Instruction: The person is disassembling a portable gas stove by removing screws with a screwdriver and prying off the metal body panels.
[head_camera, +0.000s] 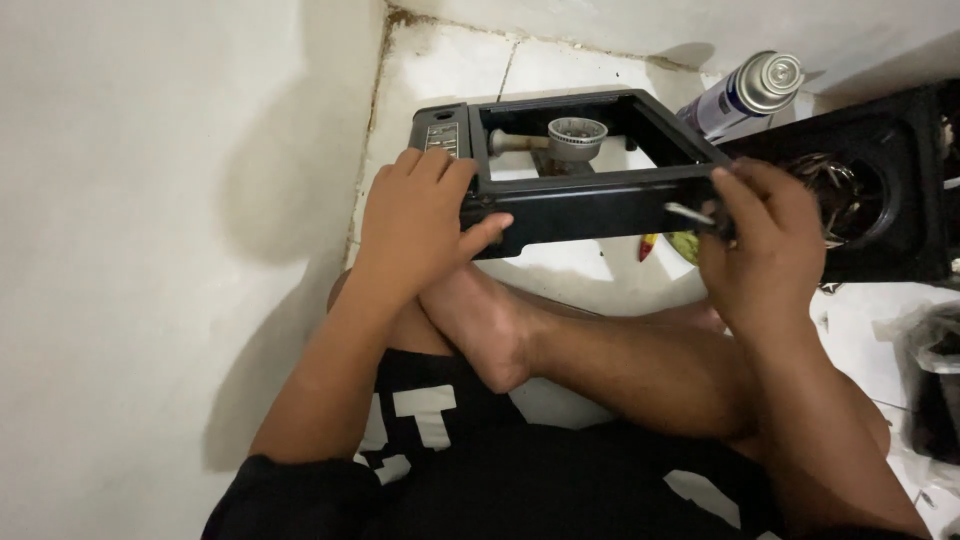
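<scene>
A black portable gas stove frame (590, 205) stands tilted on the white tiled floor in front of my crossed legs, its round metal burner (577, 135) showing through the open middle. My left hand (420, 220) grips the frame's left end, thumb pressed on the front wall. My right hand (765, 240) pinches a small silver metal piece (688, 213) at the frame's right front corner; what kind of piece it is cannot be told.
A silver and blue gas canister (745, 93) lies behind the stove at the right. A black stove top panel (880, 190) with a round opening sits at the far right. A white wall (170, 200) is close on the left. A plastic bag (925, 340) lies at the right edge.
</scene>
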